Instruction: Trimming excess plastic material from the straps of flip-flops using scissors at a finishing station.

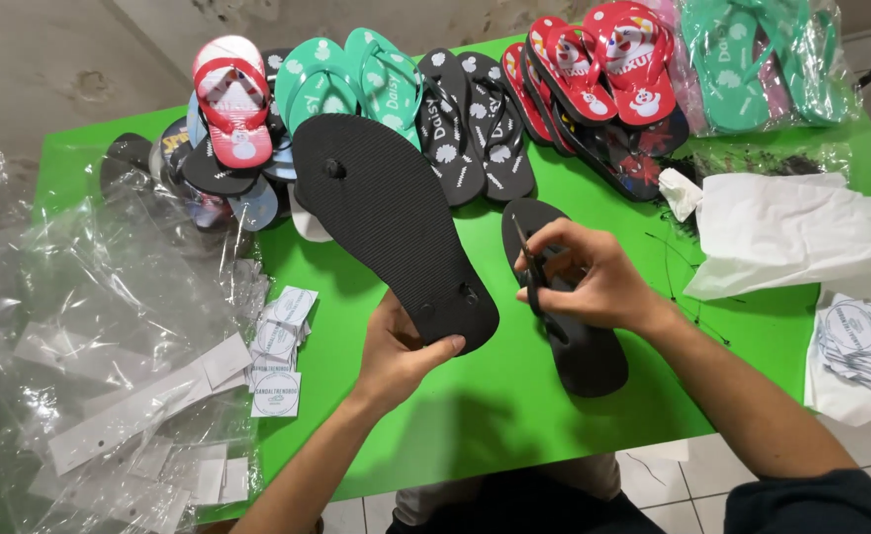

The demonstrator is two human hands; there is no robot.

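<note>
— Head camera first: what does each hand have?

— The left hand (396, 351) grips the heel end of a black foam flip-flop sole (388, 222), held with its ribbed underside up and its toe pointing away over the bright green table (475, 415). Thumb and fingers are closed around the sole's edge.

— And the right hand (584, 282)?

— It is curled narrowly around a small dark pair of scissors (532, 282), with the blades pointing toward the raised sole but apart from it. Directly below that hand a second black flip-flop (594, 361) lies flat on the table.

— What lies around them?

— Along the far edge stand rows of finished sandals: a red and white pair (229, 104), teal green pairs (356, 79), black pairs with white shell prints (475, 129), and red-strapped ones (608, 64). Further right are green sandals wrapped in clear plastic (762, 59). White crumpled paper (796, 232) sits at the right, with a stack of round-printed white paper tags (856, 341) near it. Another pile of square white tags (279, 351) lies just left of the left hand, beside a heap of clear plastic bags (99, 356).
</note>
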